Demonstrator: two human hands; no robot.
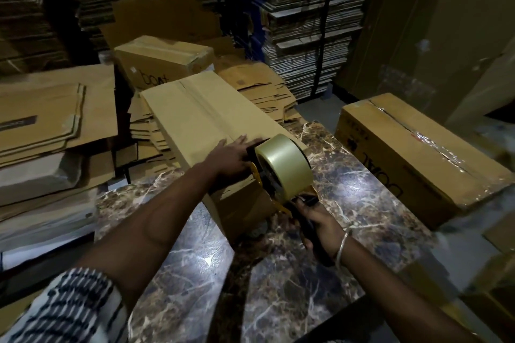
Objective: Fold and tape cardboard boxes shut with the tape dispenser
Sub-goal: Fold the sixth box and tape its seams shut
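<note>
Two flaps meet along the middle of the long cardboard box [211, 120], and this seam is what my next move depends on: it runs away from me, from the near end at the tape dispenser [281, 172] toward the far end, slightly to the left. The box lies on the marble table [348, 181] with its long axis along the same line, and the far part reaches out over the stacks of flat cardboard [278, 92]. My right hand [315, 220] is closed around the black handle of the dispenser, which sits at the near end of the seam, the roll upward. My left hand [231, 156] lies flat with its fingers spread on the box top, just beside the dispenser and left of the seam, grasping nothing. I judge that the right hand must push the dispenser straight forward along the seam while the left hand holds the flaps down. A second box [418, 159], already taped, stands well apart on the right.
</note>
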